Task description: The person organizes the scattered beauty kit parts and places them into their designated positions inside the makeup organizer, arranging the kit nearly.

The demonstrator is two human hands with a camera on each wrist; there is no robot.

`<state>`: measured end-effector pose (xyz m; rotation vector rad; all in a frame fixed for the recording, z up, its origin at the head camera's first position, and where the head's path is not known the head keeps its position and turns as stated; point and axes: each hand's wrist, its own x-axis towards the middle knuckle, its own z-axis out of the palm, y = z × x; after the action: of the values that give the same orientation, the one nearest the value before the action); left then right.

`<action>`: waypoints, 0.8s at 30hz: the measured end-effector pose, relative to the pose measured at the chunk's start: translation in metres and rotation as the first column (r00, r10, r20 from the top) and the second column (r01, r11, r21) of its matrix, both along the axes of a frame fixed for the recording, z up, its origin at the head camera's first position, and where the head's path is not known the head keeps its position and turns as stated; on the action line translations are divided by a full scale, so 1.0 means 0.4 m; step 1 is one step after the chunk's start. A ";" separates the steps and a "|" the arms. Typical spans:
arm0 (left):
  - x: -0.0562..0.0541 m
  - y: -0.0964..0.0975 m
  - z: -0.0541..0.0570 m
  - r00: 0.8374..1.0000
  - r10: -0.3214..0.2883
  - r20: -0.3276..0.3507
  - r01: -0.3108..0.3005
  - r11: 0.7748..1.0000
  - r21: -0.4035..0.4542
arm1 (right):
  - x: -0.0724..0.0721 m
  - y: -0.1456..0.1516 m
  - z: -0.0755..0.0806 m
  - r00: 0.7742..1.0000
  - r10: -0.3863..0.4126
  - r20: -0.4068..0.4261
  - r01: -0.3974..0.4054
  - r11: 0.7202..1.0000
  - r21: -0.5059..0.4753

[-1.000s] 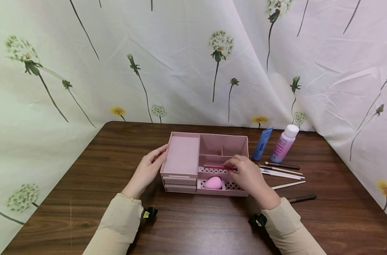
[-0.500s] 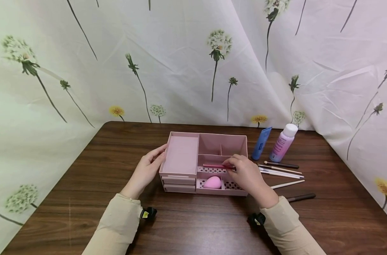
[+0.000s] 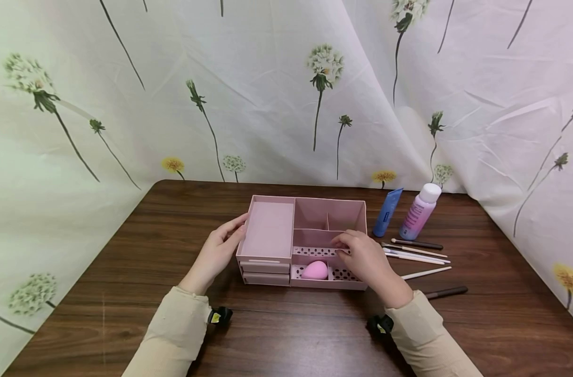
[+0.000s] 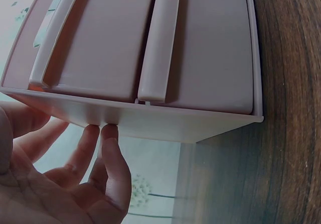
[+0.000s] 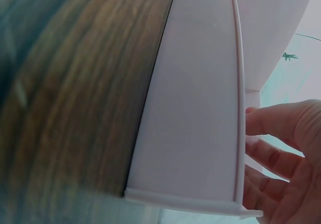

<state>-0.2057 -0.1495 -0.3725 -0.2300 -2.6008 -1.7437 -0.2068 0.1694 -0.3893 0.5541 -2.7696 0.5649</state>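
**Right hand [image 3: 368,259] is reaching into a pink organizer [image 3: 270,228]**

The right hand is bending its fingers down over the middle compartment on the organizer's right side. In the right wrist view the side wall is hiding the lower fingers, so whether they are gripping anything I cannot tell. The left hand [image 3: 216,251] is gripping nothing: its fingers are extending loosely and their tips are touching the outer left wall.

The organizer itself is standing on the dark wooden table [image 3: 286,335], between the two hands. Its left part is carrying a shallow top tray above two drawers [image 3: 266,273], both sitting closed. On the right, two compartments are lying side by side at the back, with the middle one in front of them. A pink egg-shaped sponge [image 3: 316,270] is resting in the left compartment of the front row, just beside a divider; dark spots are showing on the floor there.

Just beyond the organizer's right wall, a blue tube [image 3: 387,212] is standing upright, and a pink-and-blue bottle [image 3: 418,214] with a white cap is standing beside it. Nearer the right wrist, several slim brushes [image 3: 420,256] are lying on the table, some with pale handles and some with dark. Behind everything, a white cloth [image 3: 267,104] printed with dandelions is hanging.
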 end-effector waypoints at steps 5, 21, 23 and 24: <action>0.001 0.000 0.001 1.000 0.000 0.001 0.000 1.000 0.000 | 0.001 0.001 0.006 1.000 0.017 0.022 -0.016 0.998 -0.053; 0.000 -0.001 0.001 1.000 0.001 0.014 -0.001 1.000 0.018 | -0.008 0.045 0.039 0.987 -0.056 -0.152 0.001 0.939 -0.344; -0.002 -0.001 -0.001 1.000 -0.001 0.018 0.000 1.000 0.027 | -0.010 0.054 0.045 0.978 -0.092 -0.188 0.017 0.931 -0.365; -0.002 0.000 -0.002 1.000 -0.003 0.018 0.002 1.000 0.030 | -0.012 0.059 0.047 0.973 -0.109 -0.205 0.025 0.927 -0.375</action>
<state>-0.2066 -0.1496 -0.3735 -0.2181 -2.5856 -1.7926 -0.2116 0.1929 -0.3706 0.4047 -2.3775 0.9220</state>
